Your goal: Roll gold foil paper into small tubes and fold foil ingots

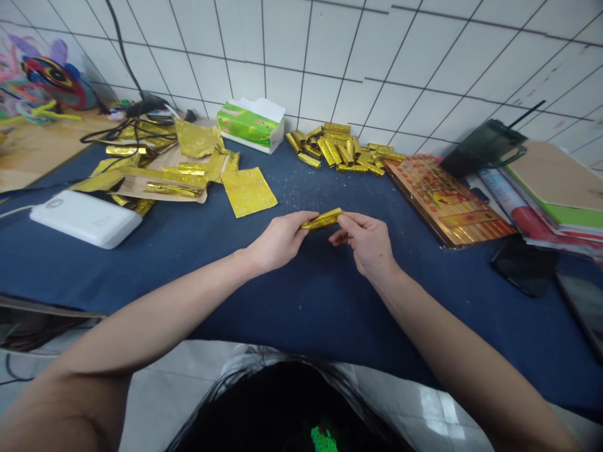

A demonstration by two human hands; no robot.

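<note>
Between the left hand (pixel 280 242) and the right hand (pixel 365 245), a rolled gold foil tube (pixel 323 220) is pinched by the fingertips of both. Its long axis lies almost crosswise, the right end tilted up and away. Open blue-covered desk (pixel 301 320) spreads nearer than the hands. A heap of gold rolls (pixel 336 147) sits ahead, a flat gold foil sheet (pixel 249 191) ahead-left, and a gold-printed board (pixel 447 201) to the right.

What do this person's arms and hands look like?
The left arm and right arm are bare, no sleeves; the left hand and right hand show no gloves, watch or bracelet. Below shows a dark garment with a green print.
</note>
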